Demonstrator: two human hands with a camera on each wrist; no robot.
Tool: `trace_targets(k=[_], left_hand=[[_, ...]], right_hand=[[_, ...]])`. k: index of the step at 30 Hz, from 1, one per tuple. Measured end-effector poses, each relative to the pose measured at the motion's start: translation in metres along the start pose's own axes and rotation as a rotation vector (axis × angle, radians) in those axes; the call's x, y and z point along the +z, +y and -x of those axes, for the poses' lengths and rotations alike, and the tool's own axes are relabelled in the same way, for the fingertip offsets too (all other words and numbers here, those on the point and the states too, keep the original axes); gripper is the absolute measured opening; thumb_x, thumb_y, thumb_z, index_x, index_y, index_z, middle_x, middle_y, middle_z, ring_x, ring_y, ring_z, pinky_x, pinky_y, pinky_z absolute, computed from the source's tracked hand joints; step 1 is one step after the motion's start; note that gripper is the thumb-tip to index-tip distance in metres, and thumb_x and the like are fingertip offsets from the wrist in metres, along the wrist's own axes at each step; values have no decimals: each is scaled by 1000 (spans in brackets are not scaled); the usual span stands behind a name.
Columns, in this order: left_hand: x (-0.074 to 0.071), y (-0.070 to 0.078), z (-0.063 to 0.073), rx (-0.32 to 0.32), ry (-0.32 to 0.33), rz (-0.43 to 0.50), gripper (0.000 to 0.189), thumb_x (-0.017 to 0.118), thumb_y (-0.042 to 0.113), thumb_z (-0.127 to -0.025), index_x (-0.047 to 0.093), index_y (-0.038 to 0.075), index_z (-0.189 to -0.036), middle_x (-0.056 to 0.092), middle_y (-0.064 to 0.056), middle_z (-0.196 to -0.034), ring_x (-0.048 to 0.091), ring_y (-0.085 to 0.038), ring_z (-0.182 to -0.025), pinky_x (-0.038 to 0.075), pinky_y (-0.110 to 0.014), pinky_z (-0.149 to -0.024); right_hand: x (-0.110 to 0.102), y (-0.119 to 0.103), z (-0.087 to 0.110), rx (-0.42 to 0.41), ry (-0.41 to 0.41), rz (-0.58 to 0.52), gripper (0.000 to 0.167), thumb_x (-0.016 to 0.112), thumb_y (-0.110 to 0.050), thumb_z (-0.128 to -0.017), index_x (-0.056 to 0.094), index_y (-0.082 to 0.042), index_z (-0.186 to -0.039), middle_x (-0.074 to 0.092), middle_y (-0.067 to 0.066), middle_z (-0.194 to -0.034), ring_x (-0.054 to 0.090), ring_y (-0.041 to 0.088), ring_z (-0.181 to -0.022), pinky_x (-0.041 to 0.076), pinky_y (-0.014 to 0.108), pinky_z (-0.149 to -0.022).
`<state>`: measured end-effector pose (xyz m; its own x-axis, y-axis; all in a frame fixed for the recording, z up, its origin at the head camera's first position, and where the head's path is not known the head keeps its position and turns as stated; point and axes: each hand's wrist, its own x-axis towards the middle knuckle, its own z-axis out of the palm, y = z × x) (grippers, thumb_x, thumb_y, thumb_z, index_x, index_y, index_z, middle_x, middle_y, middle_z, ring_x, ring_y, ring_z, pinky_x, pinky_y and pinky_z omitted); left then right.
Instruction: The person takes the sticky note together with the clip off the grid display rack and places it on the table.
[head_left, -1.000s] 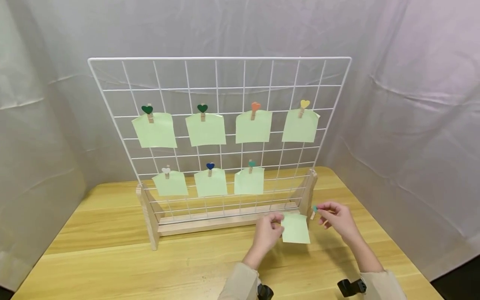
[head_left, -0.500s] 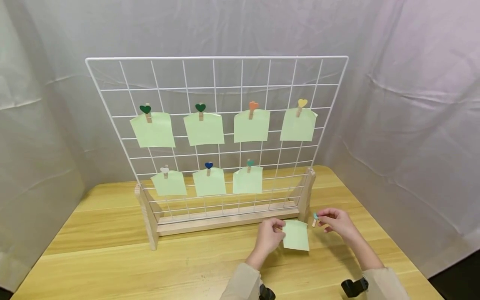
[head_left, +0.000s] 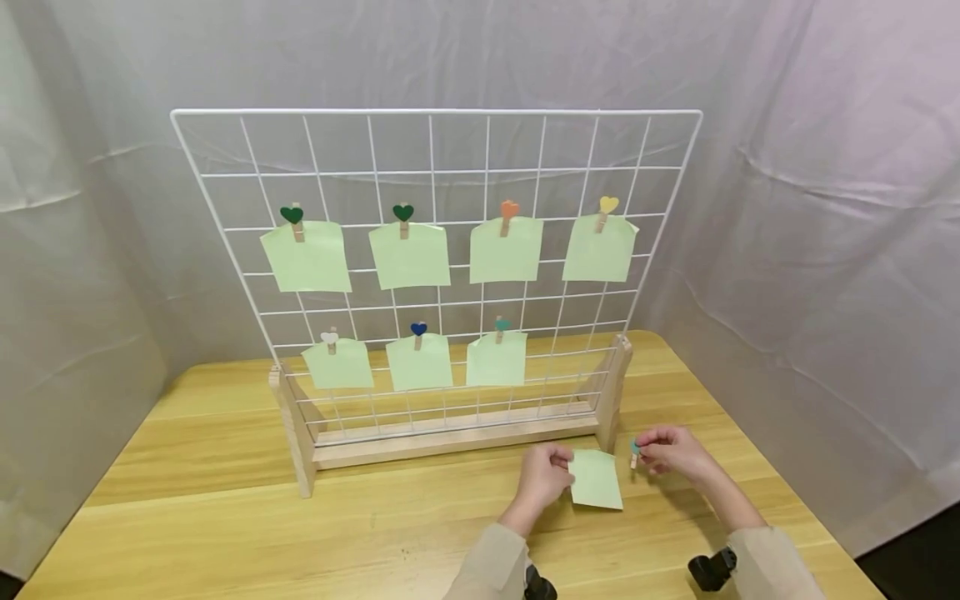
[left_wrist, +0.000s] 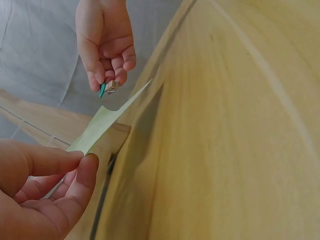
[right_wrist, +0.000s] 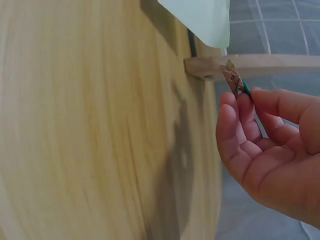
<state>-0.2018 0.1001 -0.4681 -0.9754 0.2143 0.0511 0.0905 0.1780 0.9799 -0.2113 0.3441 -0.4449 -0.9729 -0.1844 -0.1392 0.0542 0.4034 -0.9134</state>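
Between thumb and fingers, my left hand [head_left: 544, 483] pinches a pale green sticky note [head_left: 596, 481] by its left edge, held above the table in front of the rack's right end. The left wrist view shows the note [left_wrist: 102, 125] nearly edge-on and slightly bent. Just to its right, my right hand [head_left: 675, 456] pinches a small wooden clothespin [head_left: 634, 457] with a teal heart on it. In the right wrist view the clothespin [right_wrist: 233, 80] points away from the fingertips. Note and clothespin are apart.
A white wire grid [head_left: 437, 112] stands upright in a wooden base [head_left: 465, 442]. Several green notes [head_left: 411, 258] hang from it in two rows under heart clothespins; the lower row's last note [head_left: 497, 360] sits right of centre. Grey cloth [head_left: 825, 292] surrounds the wooden table [head_left: 262, 542].
Both hands have come slightly down and nearer the front of the table, with the sticky note and clothespin still held. The notes on the grid stay as they were.
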Motion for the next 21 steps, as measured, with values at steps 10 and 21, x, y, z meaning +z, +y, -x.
trace_targets(k=[10, 21], left_hand=[[8, -5, -2, -70, -13, 84, 24, 61, -25, -68, 65, -13, -89, 61, -11, -75, 52, -7, -62, 56, -23, -55], [16, -6, -5, -96, -8, 90, 26, 62, -26, -68, 64, -13, -90, 58, -9, -73, 51, -8, -58, 57, -26, -56]], right_hand=[[-6, 7, -7, 53, -65, -1, 23, 46, 2, -95, 51, 21, -107, 63, -2, -79, 62, 5, -69, 54, 21, -61], [-11, 11, -15, 83, -122, 40, 21, 42, 3, -96, 51, 20, -106, 60, -2, -80, 57, 6, -68, 51, 21, -58]])
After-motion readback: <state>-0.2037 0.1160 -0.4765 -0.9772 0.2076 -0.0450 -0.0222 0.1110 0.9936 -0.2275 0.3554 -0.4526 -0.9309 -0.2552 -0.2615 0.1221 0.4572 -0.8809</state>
